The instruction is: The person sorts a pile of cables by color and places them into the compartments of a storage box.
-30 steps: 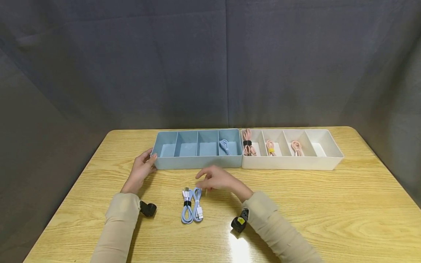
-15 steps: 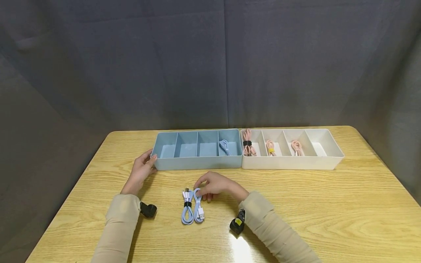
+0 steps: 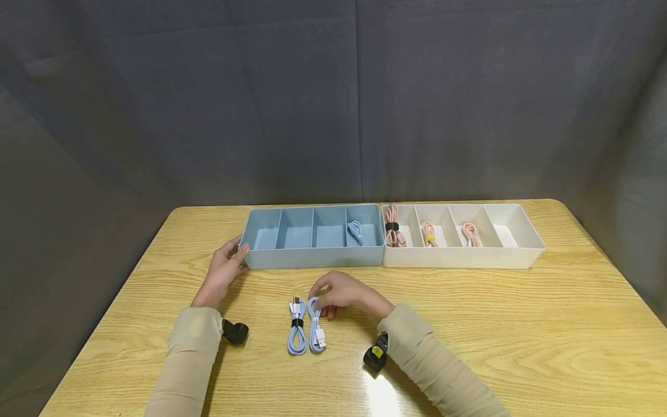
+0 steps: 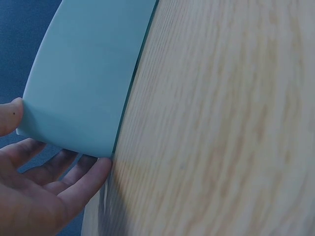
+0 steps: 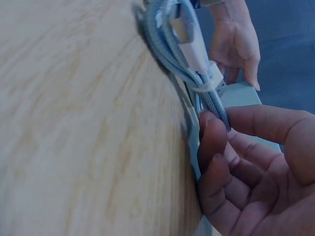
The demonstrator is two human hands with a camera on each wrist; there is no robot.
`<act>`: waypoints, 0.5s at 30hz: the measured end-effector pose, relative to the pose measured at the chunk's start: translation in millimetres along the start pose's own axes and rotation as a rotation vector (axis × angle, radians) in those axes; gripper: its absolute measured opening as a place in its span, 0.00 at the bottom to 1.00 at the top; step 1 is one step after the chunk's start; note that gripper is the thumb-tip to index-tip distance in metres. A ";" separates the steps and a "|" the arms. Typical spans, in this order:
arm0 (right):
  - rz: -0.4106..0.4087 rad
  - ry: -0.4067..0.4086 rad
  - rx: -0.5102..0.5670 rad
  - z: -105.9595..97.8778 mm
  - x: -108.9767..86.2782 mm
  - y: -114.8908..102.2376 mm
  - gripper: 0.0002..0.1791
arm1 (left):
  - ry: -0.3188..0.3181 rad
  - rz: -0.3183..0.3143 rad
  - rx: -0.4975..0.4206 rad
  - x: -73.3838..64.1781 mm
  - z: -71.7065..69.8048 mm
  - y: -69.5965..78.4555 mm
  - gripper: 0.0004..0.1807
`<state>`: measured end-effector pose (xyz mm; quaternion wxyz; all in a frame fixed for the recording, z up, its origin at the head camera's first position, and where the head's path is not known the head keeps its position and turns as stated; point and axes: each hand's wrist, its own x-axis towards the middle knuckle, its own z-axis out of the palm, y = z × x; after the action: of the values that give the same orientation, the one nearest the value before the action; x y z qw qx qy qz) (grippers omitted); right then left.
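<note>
Shifted slightly rightward over the past second, the white-tied pale-blue braided cable coil (image 3: 315, 322) lies on the wooden tabletop (image 3: 521, 324), its far end pinched by the right hand (image 3: 337, 293), while the left hand (image 3: 224, 272) grips the end of the four-compartment blue plastic box (image 3: 312, 258). Picking up seems in hand; next probably calls for lifting clear of the black-strapped blue coil (image 3: 297, 323).

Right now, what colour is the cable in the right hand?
Light blue cable; shows best in the right wrist view.

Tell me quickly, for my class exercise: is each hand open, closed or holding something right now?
Left hand: closed, gripping the blue tray at one end.
Right hand: closed, pinching the white-tied blue cable.
</note>
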<state>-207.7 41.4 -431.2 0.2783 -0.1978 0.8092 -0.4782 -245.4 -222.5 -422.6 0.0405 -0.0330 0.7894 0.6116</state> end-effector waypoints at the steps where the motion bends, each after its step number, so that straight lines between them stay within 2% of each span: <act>1: 0.007 0.000 0.010 -0.3 -0.4 0.0 0.11 | -0.001 0.000 0.000 -0.1 0.2 0.2 0.28; 8: 0.029 -0.025 0.057 -4.4 -6.6 -3.1 0.15 | -0.002 -0.001 -0.004 0.3 0.6 1.0 0.28; 15: -0.012 -0.080 0.071 -10.9 -14.7 -4.9 0.13 | 0.006 -0.003 -0.006 1.2 0.1 -0.1 0.28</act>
<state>-203.2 55.0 -418.7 0.3144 -0.2115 0.7788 -0.4998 -246.6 -222.5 -422.8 0.0387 -0.0361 0.7878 0.6137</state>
